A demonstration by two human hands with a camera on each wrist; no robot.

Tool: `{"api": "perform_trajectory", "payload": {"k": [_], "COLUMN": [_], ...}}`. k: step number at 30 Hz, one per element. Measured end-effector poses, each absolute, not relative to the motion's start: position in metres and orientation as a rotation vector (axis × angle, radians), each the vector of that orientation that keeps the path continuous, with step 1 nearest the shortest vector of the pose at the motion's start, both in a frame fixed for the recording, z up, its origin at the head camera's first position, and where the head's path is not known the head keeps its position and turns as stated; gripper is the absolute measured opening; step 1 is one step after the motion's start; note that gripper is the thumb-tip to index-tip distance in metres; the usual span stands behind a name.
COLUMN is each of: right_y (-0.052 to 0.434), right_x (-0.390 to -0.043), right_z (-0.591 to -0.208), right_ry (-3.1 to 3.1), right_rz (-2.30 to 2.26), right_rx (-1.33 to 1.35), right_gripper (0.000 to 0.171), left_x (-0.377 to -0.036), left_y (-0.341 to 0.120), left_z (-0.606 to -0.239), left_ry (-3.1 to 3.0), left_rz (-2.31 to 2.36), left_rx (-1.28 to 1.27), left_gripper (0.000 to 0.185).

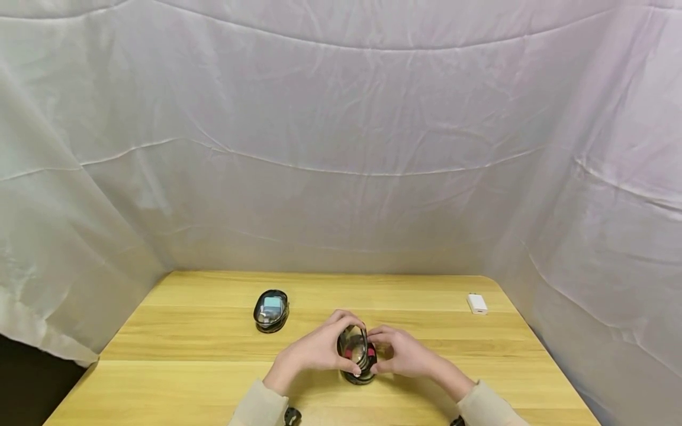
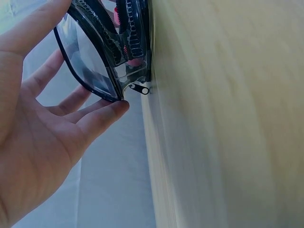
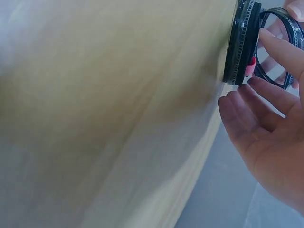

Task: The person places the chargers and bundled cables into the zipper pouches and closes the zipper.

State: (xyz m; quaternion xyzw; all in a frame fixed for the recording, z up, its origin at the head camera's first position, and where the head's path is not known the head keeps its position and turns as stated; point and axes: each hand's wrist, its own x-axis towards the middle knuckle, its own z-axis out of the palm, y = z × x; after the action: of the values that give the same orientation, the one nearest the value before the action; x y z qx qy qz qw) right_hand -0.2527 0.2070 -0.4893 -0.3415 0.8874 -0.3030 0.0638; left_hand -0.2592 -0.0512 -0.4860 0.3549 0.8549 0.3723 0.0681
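Note:
Near the front middle of the table is a small clear zip case (image 1: 358,378) with black trim, its lid (image 2: 88,52) raised from the base. Something pink-red (image 3: 250,66) shows inside; its kind is hard to tell. My left hand (image 1: 319,350) grips the raised lid, thumb on the near side and fingers spread round the far edge. At the right side of the base, my right hand (image 1: 403,354) holds the rim between thumb and fingers. A black zipper pull (image 2: 139,89) hangs at the case's corner in the left wrist view.
Another clear case with black trim (image 1: 270,312), holding a light blue item, lies to the back left. A white charger plug (image 1: 476,304) lies at the back right. Pale curtains (image 1: 341,213) surround the wooden table (image 1: 186,331).

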Motion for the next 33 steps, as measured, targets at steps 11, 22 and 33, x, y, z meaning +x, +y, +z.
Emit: {"api": "perform_trajectory", "payload": {"k": [11, 22, 33], "right_y": [0.221, 0.252, 0.318], "right_x": [-0.25, -0.262, -0.285], "right_z": [-0.488, -0.485, -0.484], "right_ry": [2.652, 2.967, 3.162], "right_rz": [-1.19, -1.339, -1.286], "right_rx": [-0.967, -0.9, -0.696], "right_gripper": [0.056, 0.05, 0.049], "left_x": [-0.258, -0.258, -0.258], "left_y": [-0.05, -0.049, -0.049], "left_z": [-0.488, -0.487, -0.486], "left_ry": [2.607, 2.59, 2.586], "left_rz": [1.085, 1.068, 1.055], "left_rx": [1.076, 1.092, 1.114], "left_gripper": [0.077, 0.075, 0.074]}}
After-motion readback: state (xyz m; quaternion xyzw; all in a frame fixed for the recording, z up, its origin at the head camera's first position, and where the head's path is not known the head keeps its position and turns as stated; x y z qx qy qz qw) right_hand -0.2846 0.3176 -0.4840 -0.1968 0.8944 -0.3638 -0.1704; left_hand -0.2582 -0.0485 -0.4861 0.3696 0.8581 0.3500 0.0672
